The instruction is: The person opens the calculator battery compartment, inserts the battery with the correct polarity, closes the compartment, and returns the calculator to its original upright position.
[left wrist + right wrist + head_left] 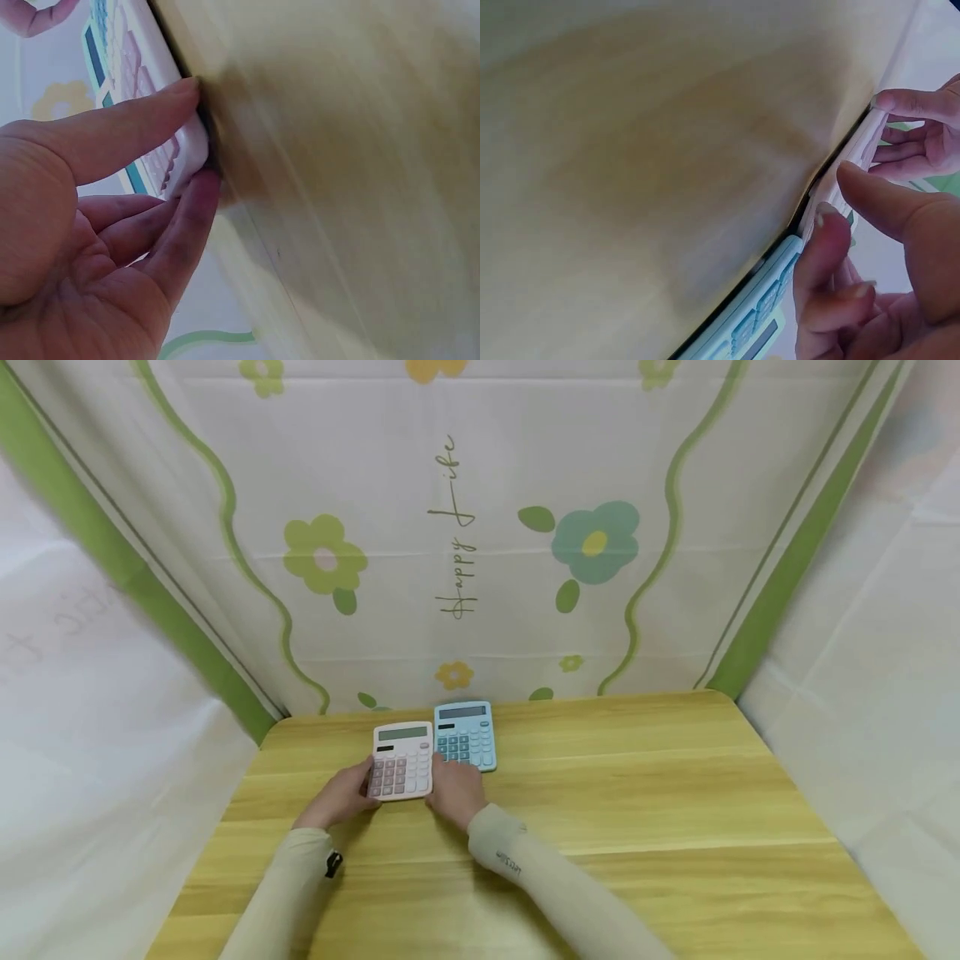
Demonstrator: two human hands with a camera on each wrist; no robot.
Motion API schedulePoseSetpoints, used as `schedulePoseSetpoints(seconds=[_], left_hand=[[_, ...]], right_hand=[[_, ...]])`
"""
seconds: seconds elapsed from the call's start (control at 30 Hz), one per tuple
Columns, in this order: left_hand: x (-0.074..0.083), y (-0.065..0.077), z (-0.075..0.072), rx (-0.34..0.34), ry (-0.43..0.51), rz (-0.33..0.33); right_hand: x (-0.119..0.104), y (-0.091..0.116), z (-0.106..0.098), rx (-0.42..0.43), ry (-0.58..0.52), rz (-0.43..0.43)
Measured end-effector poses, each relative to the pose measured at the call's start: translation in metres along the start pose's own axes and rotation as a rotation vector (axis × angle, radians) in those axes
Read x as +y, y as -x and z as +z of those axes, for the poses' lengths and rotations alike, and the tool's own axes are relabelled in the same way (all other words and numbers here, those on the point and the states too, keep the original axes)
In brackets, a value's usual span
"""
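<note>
A pale pink calculator (405,762) lies face up on the wooden table, its display at the far side. My left hand (345,795) grips its left near corner; in the left wrist view the thumb (142,127) lies along the near edge while the other fingers bend round the left side. At the right near corner, my right hand (457,792) holds it between thumb (877,191) and curled index finger. Just right of it and slightly farther back is a light blue calculator (480,739), whose lower left keys are hidden behind my right hand.
The wooden table (645,810) reaches a white curtain (510,452) printed with flowers and lettering, close behind the blue calculator. White cloth (82,710) with green bands also hangs along both sides. A small black clip (333,863) sits at my left sleeve.
</note>
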State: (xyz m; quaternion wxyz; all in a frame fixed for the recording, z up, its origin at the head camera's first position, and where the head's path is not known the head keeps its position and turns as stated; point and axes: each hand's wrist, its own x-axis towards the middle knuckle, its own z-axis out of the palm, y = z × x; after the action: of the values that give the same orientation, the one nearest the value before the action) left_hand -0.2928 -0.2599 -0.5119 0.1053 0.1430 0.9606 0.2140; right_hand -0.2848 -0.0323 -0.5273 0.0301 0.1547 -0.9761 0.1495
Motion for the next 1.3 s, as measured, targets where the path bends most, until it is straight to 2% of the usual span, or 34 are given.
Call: schedulePoseSetpoints(seconds=[0.2, 0.3, 0.4, 0.53, 0.63, 0.7, 0.93, 1.1, 1.3], left_hand=[[-0.002, -0.007, 0.001, -0.005, 0.005, -0.02], [-0.002, -0.011, 0.001, 0.008, -0.016, -0.008], [-0.003, -0.015, 0.002, 0.016, -0.025, -0.01], [-0.003, -0.019, 0.002, 0.024, -0.034, -0.007], [-0.003, -0.022, 0.0, 0.028, -0.028, -0.017], [-0.003, -0.024, 0.0, 0.027, -0.032, -0.026], [-0.004, -0.032, 0.002, 0.001, -0.035, -0.058], [-0.005, -0.037, 0.002, -0.002, -0.028, -0.069], [-0.006, -0.038, 0.004, 0.022, -0.026, -0.044]], right_hand=[[0.005, 0.001, -0.002, -0.012, -0.015, -0.069], [0.009, 0.001, -0.003, -0.004, -0.028, -0.077], [0.017, 0.0, -0.007, 0.024, -0.057, -0.023], [0.035, -0.006, -0.016, 0.074, -0.135, 0.121], [0.05, -0.009, -0.022, 0.075, -0.205, 0.218], [0.059, -0.01, -0.024, 0.058, -0.247, 0.254], [0.077, -0.01, -0.024, 0.02, -0.369, 0.252], [0.079, -0.01, -0.024, 0.006, -0.362, 0.244], [0.077, -0.007, -0.026, -0.008, -0.365, 0.244]])
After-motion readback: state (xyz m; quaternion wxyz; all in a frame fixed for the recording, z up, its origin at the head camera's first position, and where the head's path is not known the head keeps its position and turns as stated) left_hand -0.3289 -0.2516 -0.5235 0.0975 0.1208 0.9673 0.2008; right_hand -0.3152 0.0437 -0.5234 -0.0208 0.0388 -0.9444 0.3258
